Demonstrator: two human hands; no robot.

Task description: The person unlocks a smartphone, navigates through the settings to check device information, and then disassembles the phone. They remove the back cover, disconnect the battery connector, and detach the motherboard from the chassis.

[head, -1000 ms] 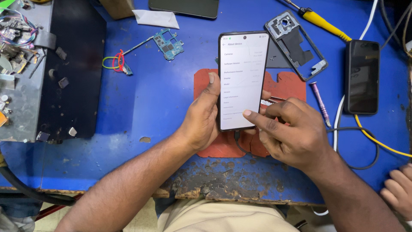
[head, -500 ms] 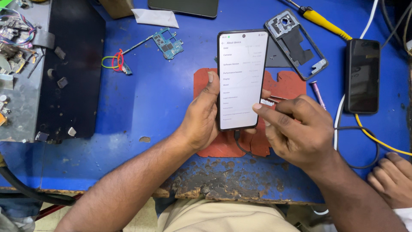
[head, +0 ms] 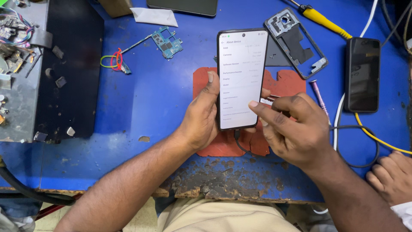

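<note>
My left hand [head: 201, 118] grips a black smartphone [head: 241, 77] by its left edge, thumb along the side, and holds it upright above a red mat [head: 286, 83]. Its lit white screen shows a list of settings. A cable runs out of the phone's bottom end. My right hand [head: 296, 129] is just right of the phone, forefinger tip touching the lower right of the screen. A thin tool [head: 271, 98] pokes out between its curled fingers.
On the blue bench [head: 141, 103] lie an empty phone frame [head: 300, 43], a dark phone [head: 362, 73], a yellow-handled screwdriver [head: 317, 17], a small circuit board [head: 166, 42], cables and a black block [head: 68, 68] at left. Another person's hand [head: 392, 178] rests at lower right.
The list on the screen has scrolled. My right forefinger slid slightly down and left on the screen. The other person's hand has shifted at lower right.
</note>
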